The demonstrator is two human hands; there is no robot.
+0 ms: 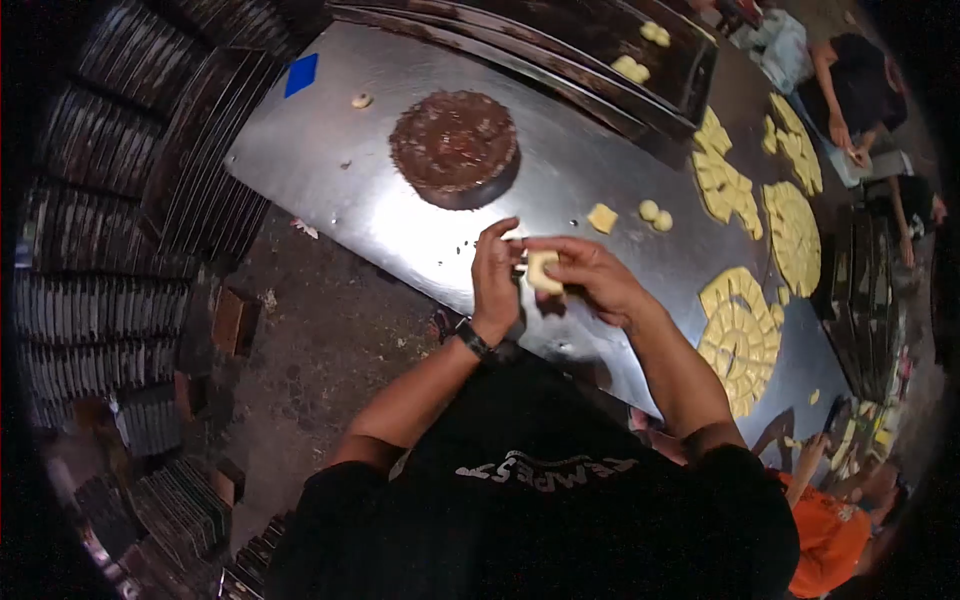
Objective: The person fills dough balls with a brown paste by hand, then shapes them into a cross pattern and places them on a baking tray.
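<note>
- Overhead, from the head view, the left hand [497, 275] and right hand [585, 275] meet above the steel bench [330, 190], both pinching one pale dough piece [541, 270] between fingertips.
- Beyond them sits a round chocolate mound [455, 148].
- Cut dough rounds [742, 335] lie to the right.

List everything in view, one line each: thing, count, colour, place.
metal table: one, silver, centre
brown mound: one, dark brown, on the table's far part
dough piece: one, pale yellow, between the hands
loose dough pieces: three, pale yellow, on the table right of the mound
cut dough rounds: several, yellow, along the table's right side
baking tray: one, dark, at the top, holding two dough pieces
blue card: one, table's far left corner
stacked trays: many, dark, left side
other people: at least two, right edge
left hand: on the dough piece
right hand: holding the dough piece
</note>
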